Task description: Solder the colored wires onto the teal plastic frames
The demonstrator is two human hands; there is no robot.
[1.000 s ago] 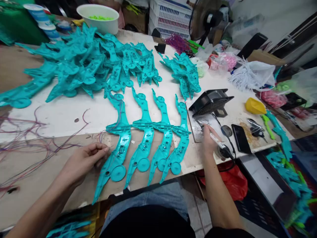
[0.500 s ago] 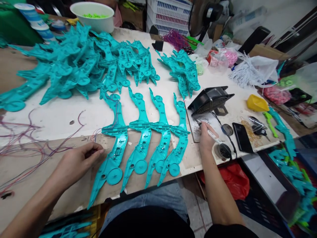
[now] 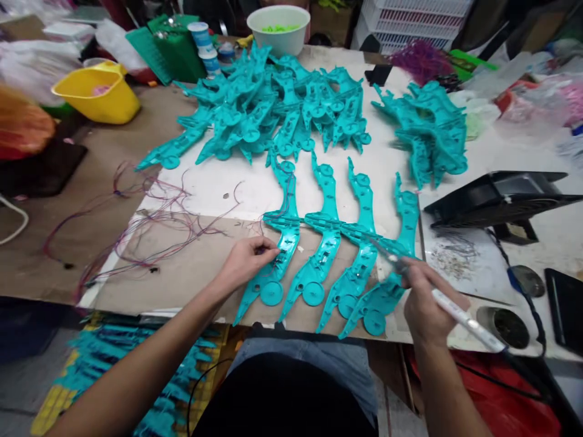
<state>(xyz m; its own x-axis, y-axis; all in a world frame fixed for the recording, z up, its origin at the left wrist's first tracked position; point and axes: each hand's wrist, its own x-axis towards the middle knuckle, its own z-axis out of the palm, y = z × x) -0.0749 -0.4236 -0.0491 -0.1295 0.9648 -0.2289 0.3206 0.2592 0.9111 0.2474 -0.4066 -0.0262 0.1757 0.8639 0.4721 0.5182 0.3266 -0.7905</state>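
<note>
Four teal plastic parts lie side by side near the table's front edge, among them the leftmost part [image 3: 289, 243] and the rightmost part [image 3: 407, 221]. My left hand [image 3: 246, 261] pinches thin wires [image 3: 262, 250] at the leftmost part. These wires run up along that part. In my right hand [image 3: 430, 297] is a white-handled soldering iron [image 3: 469, 321], its blurred tip pointing left over the two parts on the right. My right fingers are closed round the handle.
Piles of teal parts [image 3: 246, 115] stand at the back, with a white bowl [image 3: 279, 30] behind. Loose wires [image 3: 173, 230] spread at left near a yellow basket [image 3: 100, 97]. A black fan [image 3: 496, 200], a round tin [image 3: 505, 328] and a phone [image 3: 565, 303] are at right.
The view has swung left. My right hand has lifted the iron from beside the fan and moved it left over the parts. My left hand has come onto the leftmost part; the rightmost part has tilted.
</note>
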